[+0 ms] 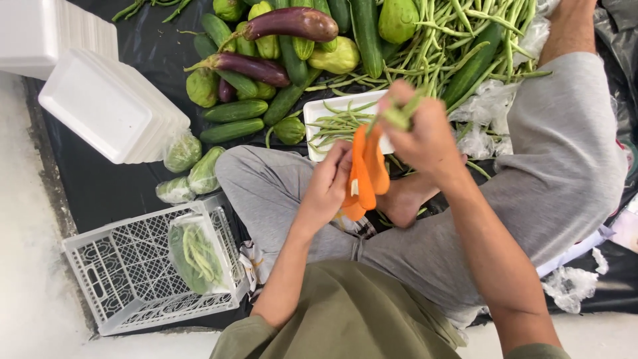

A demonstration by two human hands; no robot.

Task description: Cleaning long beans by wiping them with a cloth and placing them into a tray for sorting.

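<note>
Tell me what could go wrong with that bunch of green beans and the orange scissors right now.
1. The left hand works the orange scissors close under the right hand, so its fingers could get nicked.
2. The right hand grips the bean bunch away from the white foam tray; cut ends may drop onto the grey trousers rather than the tray.

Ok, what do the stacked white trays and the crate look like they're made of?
Stacked white trays: probably foam, judging by the matte, thick, rounded rims. White crate: likely rigid moulded plastic, with lattice walls and a slight sheen. The tray holding green beans looks like the same foam.
</note>
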